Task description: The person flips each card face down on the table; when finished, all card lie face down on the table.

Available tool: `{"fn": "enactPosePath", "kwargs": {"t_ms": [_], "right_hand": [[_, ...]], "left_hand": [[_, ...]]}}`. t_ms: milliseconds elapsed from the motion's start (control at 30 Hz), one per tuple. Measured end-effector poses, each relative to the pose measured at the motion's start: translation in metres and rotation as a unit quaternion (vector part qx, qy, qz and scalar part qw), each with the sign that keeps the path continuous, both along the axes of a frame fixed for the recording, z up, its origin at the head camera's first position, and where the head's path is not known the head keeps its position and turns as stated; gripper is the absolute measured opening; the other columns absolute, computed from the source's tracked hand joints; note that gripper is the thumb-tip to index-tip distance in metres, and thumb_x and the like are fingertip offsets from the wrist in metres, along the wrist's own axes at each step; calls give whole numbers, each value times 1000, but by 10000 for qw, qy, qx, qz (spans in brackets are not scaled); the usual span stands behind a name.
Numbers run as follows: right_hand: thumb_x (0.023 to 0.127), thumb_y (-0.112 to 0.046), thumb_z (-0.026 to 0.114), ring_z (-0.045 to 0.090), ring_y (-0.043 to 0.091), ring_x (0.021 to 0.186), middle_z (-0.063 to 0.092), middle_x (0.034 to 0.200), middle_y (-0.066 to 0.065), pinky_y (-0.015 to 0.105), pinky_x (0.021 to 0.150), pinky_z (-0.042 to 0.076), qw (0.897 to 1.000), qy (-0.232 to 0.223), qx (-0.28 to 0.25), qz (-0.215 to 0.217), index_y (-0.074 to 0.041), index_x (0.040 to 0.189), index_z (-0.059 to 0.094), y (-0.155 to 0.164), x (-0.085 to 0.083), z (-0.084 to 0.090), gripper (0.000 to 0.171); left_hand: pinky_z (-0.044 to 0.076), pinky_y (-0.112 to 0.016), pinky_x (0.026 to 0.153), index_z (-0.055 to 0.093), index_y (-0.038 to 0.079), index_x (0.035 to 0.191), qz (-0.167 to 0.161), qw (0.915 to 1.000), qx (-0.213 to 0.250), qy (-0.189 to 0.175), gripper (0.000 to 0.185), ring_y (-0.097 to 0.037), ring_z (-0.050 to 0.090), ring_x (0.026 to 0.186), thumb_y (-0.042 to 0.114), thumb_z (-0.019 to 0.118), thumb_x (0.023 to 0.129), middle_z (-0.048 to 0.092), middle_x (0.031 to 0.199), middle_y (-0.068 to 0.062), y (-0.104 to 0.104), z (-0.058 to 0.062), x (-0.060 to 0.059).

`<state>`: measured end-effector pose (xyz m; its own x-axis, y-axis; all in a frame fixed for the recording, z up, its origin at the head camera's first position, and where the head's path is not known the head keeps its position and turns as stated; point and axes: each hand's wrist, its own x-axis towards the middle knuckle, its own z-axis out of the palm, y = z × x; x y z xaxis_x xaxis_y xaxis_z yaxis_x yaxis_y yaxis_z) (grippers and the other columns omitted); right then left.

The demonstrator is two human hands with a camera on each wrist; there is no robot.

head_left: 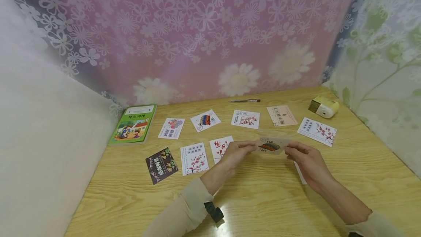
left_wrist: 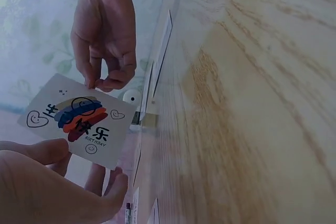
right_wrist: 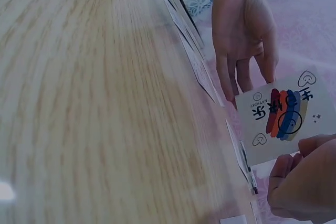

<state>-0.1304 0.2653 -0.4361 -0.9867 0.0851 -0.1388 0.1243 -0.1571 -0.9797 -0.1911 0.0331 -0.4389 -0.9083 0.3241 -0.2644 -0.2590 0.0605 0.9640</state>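
In the head view, the left forearm [head_left: 210, 183] is coming in from seven o'clock and slanting toward one o'clock, while the right forearm [head_left: 345, 202] is coming in from four o'clock and slanting toward ten. The left hand [head_left: 231, 156] is pinching, its fingertips aiming at two o'clock; the right hand [head_left: 309, 164] is pinching opposite, its fingertips aiming at ten. The two hands are facing each other without touching.

In the left-wrist view, the right hand is hanging at ten to eleven o'clock, its fingers [left_wrist: 113, 81] pointing toward six and curling. In the right-wrist view, the left thumb [right_wrist: 269, 72] is pressing, while the right thumb [right_wrist: 312, 142] is lying at four o'clock.
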Motion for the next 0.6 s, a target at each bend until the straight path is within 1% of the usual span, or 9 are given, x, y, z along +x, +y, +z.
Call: {"fn": "enactPosePath", "kwargs": {"t_ms": [67,133,267,367,500,567,600], "right_hand": [[104,-14,66,64,6,93,69,99,-10,23,88,57,9999,100,-90,-19,-16,104,75,-1,0,1,10],[103,-13,67,65,7,92,70,99,-8,23,88,58,9996,210,-166,5,-14,105,75,-3,0,0,9],[102,-10,67,68,10,90,72,96,-5,25,85,60,9988,400,-277,74,-10,107,74,-5,-2,-3,8],[103,-10,66,69,10,92,73,102,-4,26,85,60,9973,671,-220,185,-4,115,74,-4,-3,-7,16],[105,-11,62,71,12,96,75,112,-4,26,88,61,9943,955,-332,331,3,124,73,-1,-6,-10,26],[107,-14,59,71,11,99,76,114,-4,26,88,61,9941,931,-426,348,3,124,73,0,-7,-11,28],[108,-16,58,71,10,101,76,115,-3,25,89,60,9945,906,-392,348,3,122,74,0,-8,-10,29]], "left_hand": [[41,-48,116,80,17,118,30,9999,-148,71,26,-19,61,122,26,75,95,72,126,4,-2,1,0],[41,-51,116,79,20,119,44,9996,-241,134,26,-19,60,123,29,75,95,72,126,5,-3,1,0],[52,-48,106,78,14,122,26,9999,-4,143,26,-29,66,113,23,71,98,74,116,-5,-6,1,-3],[58,-47,99,78,9,120,-58,9995,275,157,23,-34,69,109,16,66,101,75,110,-10,-7,0,-5],[57,-48,101,81,10,114,-95,9992,344,163,22,-34,71,108,16,65,101,77,103,-4,-7,-1,-7],[56,-47,102,81,10,113,-74,9994,326,133,20,-33,72,106,18,67,100,77,101,-3,-8,-1,-7],[56,-45,102,81,10,113,-43,9994,330,124,19,-31,73,103,17,68,100,77,101,-3,-8,-1,-7]]}}
